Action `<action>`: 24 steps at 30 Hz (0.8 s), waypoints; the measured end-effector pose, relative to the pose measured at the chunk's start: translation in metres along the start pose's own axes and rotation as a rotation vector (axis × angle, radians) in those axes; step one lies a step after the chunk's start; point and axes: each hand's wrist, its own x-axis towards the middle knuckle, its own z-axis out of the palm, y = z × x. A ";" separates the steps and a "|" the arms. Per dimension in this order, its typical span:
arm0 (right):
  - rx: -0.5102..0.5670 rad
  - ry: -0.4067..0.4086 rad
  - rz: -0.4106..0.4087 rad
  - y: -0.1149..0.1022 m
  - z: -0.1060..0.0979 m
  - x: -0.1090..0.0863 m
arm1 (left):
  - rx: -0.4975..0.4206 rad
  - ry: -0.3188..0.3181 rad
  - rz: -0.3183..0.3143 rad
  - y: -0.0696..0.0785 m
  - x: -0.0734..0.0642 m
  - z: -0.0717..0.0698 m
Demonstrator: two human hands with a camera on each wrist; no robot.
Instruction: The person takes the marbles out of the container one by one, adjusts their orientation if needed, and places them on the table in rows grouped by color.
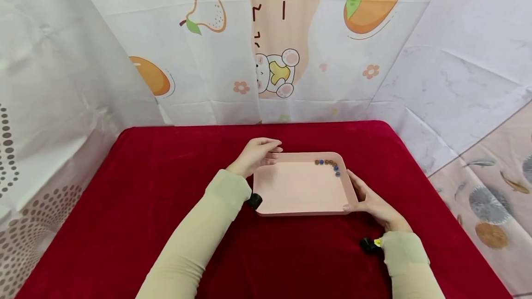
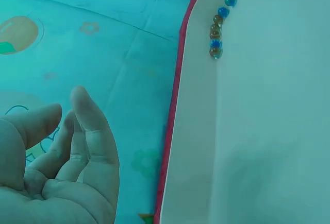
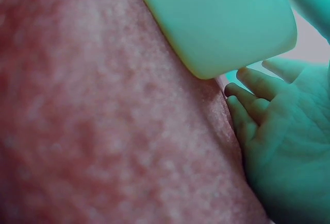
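Observation:
A shallow pink tray (image 1: 303, 188) with rounded corners sits on the red cloth. Several brown and blue glass marbles (image 1: 331, 164) form a curved row inside its far right corner; the left wrist view shows the marbles (image 2: 216, 31) against the wall. My left hand (image 1: 258, 153) hovers by the tray's far left corner. In its wrist view that hand (image 2: 72, 162) has loosely bent fingers, thumb apart, and holds nothing. On the right, my right hand (image 1: 371, 203) grips the tray's side, thumb at the near corner, fingers (image 3: 258, 82) along the outer wall.
Red velvet cloth (image 1: 166, 197) covers the table on every side of the tray. Behind its far edge hangs a white curtain (image 1: 216, 68) printed with fruit. A black wrist camera (image 1: 254, 201) sits close to the tray's left wall; another black camera (image 1: 368, 245) is under the right wrist.

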 end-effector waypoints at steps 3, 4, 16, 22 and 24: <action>-0.006 0.004 0.003 0.000 0.000 0.000 | -0.029 -0.019 -0.015 0.000 0.007 0.007; -0.007 0.004 0.002 0.000 0.000 0.000 | -0.032 -0.027 -0.018 0.000 0.009 0.010; 0.005 0.008 0.000 0.000 0.000 -0.001 | 0.037 -0.120 -0.059 -0.006 0.026 0.041; 0.000 0.009 0.002 0.001 0.000 0.001 | 0.013 -0.142 -0.109 -0.016 0.035 0.050; 0.001 0.013 0.006 0.001 0.000 0.001 | 0.004 -0.139 -0.122 -0.020 0.038 0.054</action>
